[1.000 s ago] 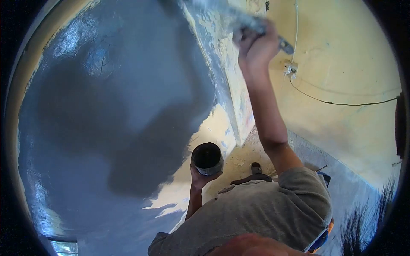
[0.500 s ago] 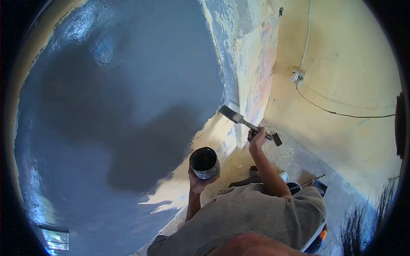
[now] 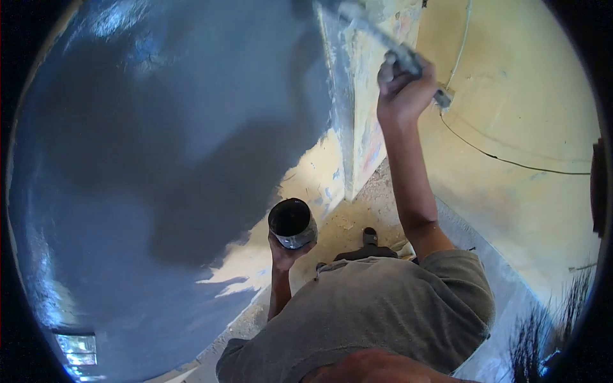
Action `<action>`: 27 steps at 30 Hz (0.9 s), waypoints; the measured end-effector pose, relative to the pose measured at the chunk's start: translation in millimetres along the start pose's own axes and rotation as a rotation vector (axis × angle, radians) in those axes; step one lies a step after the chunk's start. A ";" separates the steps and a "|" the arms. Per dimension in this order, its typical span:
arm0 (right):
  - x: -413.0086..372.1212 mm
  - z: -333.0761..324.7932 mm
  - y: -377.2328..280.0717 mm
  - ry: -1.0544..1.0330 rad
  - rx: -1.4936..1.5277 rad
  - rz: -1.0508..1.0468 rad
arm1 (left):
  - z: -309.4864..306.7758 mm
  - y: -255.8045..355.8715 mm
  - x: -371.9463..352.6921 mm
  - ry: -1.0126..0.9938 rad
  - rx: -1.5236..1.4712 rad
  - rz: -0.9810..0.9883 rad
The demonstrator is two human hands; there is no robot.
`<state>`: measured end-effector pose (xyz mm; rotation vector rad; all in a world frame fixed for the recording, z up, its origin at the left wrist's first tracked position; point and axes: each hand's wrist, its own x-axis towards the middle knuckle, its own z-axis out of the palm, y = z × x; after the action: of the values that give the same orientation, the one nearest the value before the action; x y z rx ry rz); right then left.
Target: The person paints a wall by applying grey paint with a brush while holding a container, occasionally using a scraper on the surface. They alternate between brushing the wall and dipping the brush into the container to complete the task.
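My left hand (image 3: 290,252) cups a paint can (image 3: 299,239) from below; its rim is dark with paint and its inside looks black. Raised high on the right, my right hand (image 3: 408,86) is closed round the handle of a paintbrush (image 3: 377,33). The brush slants up to the left, smeared by motion, with its head near the top edge of the view by the wall corner. Beside the can stretches a wall with dark grey paint (image 3: 211,83), which borders a ragged cream patch (image 3: 313,167).
A narrow wall face with peeling paint (image 3: 377,108) stands at the corner. On the yellow wall (image 3: 523,83) at right, a cable (image 3: 511,165) hangs from a socket box. My shoe (image 3: 370,235) is on the dusty floor (image 3: 341,220). A small window (image 3: 76,349) shows at lower left.
My right hand has swung upward with the paintbrush, from beside the lower corner to near the top of the view. The can in my left hand sits slightly further left and higher.
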<state>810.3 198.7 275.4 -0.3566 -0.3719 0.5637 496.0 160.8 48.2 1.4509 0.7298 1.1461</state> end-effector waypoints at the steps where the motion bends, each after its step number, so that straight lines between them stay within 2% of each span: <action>1: -2.8 9.7 -3.6 -0.095 0.022 -0.071 | -0.2 2.3 -1.9 0.017 -0.002 -0.009; 3: -1.2 3.0 6.6 -0.288 0.013 -0.239 | 0.0 6.9 -2.0 -0.023 -0.036 0.016; 4: -4.6 -4.2 17.8 -0.297 0.010 -0.221 | -1.5 4.9 -4.3 -0.004 -0.040 0.012; 6: -18.7 -24.0 39.2 -0.054 -0.112 -0.094 | -4.3 -0.9 -8.8 0.035 -0.017 -0.001; 8: -37.0 -91.3 79.1 -0.107 -0.163 0.076 | -4.0 5.1 -7.1 0.037 -0.034 0.020; 9: -46.3 -137.7 102.7 -0.048 -0.120 0.153 | -4.8 6.8 -7.9 0.024 -0.046 0.045; 11: -67.3 -216.0 134.7 0.500 -0.085 0.269 | -9.4 3.4 -12.3 0.038 -0.020 0.012; 12: -90.5 -251.7 134.2 0.434 -0.137 0.355 | -12.5 1.8 -12.1 0.040 0.015 -0.017; 14: -125.6 -316.7 144.9 0.617 -0.313 0.442 | -14.8 1.8 -9.6 0.019 0.049 -0.007; 16: -146.8 -336.1 137.3 0.734 -0.505 0.595 | -12.2 8.2 -8.1 0.040 0.055 -0.027; 18: -144.4 -348.9 144.0 0.781 -0.492 0.607 | -10.8 11.0 -6.1 0.044 0.066 -0.044; 20: -131.9 -333.2 145.8 0.850 -0.403 0.587 | -10.1 9.2 -5.4 0.048 0.073 -0.071; 21: -121.9 -335.2 148.5 0.656 -0.249 0.558 | -10.5 5.3 -3.0 0.023 0.098 -0.058; 22: -102.3 -320.2 150.1 0.602 -0.146 0.546 | -10.8 3.0 -2.4 -0.001 0.123 -0.046; 23: -90.3 -254.4 131.8 0.630 -0.140 0.504 | -9.0 3.9 -2.8 -0.004 0.122 -0.054; 24: -78.8 -208.5 117.0 0.562 -0.109 0.439 | -5.9 5.9 -2.8 0.008 0.106 -0.068; 25: -70.6 -195.8 107.9 0.401 -0.074 0.434 | -3.7 7.1 -4.6 0.020 0.092 -0.084; 27: -68.3 -138.4 68.1 0.261 -0.060 0.364 | -1.7 5.4 -7.3 0.010 0.068 -0.078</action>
<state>786.2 182.4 109.3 -0.5546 -0.0706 0.8513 491.1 153.7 51.5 1.4616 0.8323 1.0788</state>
